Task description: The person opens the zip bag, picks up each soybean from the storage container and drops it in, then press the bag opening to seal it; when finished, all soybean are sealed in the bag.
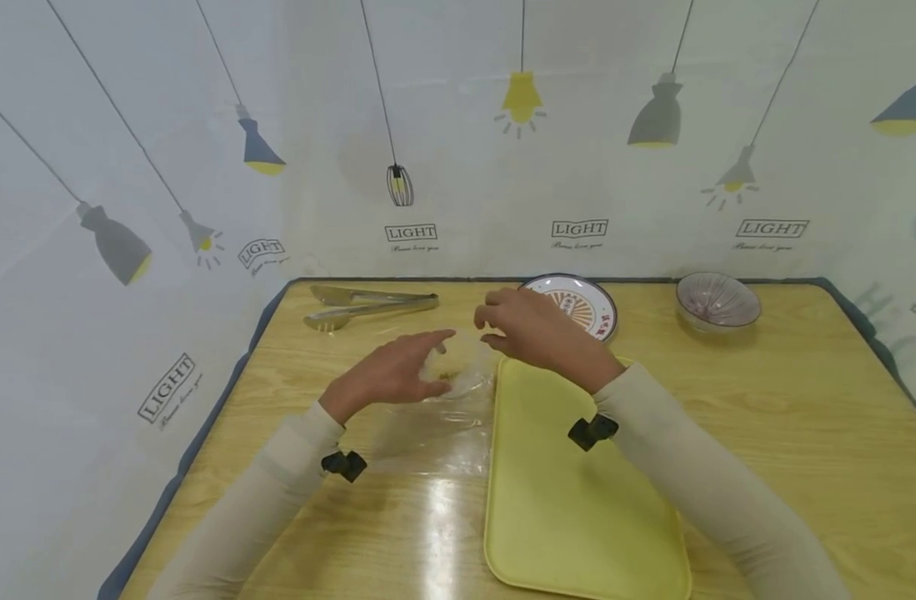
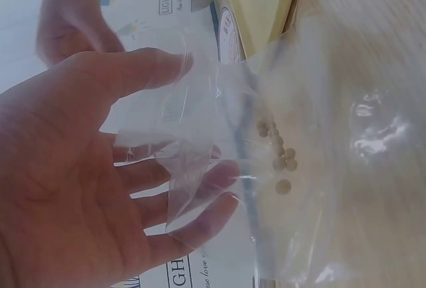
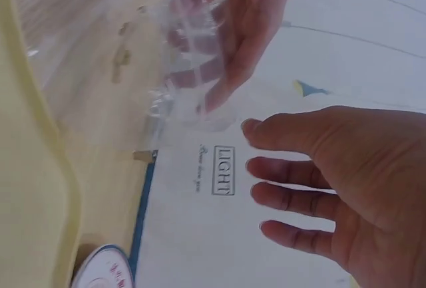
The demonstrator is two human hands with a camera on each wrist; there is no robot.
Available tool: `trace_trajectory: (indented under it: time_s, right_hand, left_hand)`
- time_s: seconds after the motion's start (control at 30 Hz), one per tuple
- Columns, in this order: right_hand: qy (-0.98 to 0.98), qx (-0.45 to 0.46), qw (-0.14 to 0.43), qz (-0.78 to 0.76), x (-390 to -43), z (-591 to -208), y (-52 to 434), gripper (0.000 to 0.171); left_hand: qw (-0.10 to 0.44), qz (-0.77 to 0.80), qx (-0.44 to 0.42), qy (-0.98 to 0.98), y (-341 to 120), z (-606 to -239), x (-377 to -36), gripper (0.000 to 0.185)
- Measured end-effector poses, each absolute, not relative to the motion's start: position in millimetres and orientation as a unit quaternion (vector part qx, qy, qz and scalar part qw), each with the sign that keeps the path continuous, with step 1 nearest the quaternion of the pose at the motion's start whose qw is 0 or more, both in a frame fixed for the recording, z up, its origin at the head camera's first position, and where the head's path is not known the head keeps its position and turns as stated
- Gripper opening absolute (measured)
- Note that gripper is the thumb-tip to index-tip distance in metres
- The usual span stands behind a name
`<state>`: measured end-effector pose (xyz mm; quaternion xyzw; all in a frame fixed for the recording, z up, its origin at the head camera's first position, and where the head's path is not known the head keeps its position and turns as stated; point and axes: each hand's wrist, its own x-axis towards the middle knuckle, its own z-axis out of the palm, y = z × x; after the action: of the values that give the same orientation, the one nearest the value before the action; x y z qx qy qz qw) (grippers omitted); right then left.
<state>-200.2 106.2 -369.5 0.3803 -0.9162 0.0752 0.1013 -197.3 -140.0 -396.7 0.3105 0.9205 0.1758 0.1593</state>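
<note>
My left hand (image 1: 386, 375) is at the mouth of a clear plastic bag (image 1: 435, 433), its thumb and fingers spread apart with the thin film lying over them. Several small round brown balls (image 2: 283, 161) show through the film in the left wrist view. To the right of the bag, my right hand (image 1: 536, 329) hovers with loosely bent fingers and holds nothing; the right wrist view shows the gap between its fingertips (image 3: 256, 188) and the film. It overlaps a patterned plate (image 1: 596, 312) in the head view.
A yellow tray (image 1: 570, 500) lies under my right forearm, beside the bag. Metal tongs (image 1: 382, 307) rest at the back left of the wooden table (image 1: 788, 417). At the back right stands a bowl (image 1: 718, 302), near the wall printed with lamps.
</note>
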Motion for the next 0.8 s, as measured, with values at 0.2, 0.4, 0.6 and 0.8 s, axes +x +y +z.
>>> trace_trajectory:
  time_s: [0.2,0.4,0.6,0.8]
  right_hand:
    - [-0.903,0.395,0.059,0.156,-196,-391,118,0.034]
    - [-0.885,0.425,0.101,0.159,-194,-405,115,0.032]
    - [-0.881,0.421,0.134,0.17,-198,-412,115,0.015]
    - [-0.884,0.402,0.094,0.221,-201,-418,116,0.009]
  left_hand:
    - [0.147,0.175,0.314,0.922,-138,-397,-198,0.079]
    - [0.149,0.192,0.31,0.919,-140,-400,-198,0.081]
    - [0.152,0.21,0.309,0.915,-147,-402,-198,0.088]
    - [0.135,0.245,0.347,0.895,-157,-407,-196,0.081]
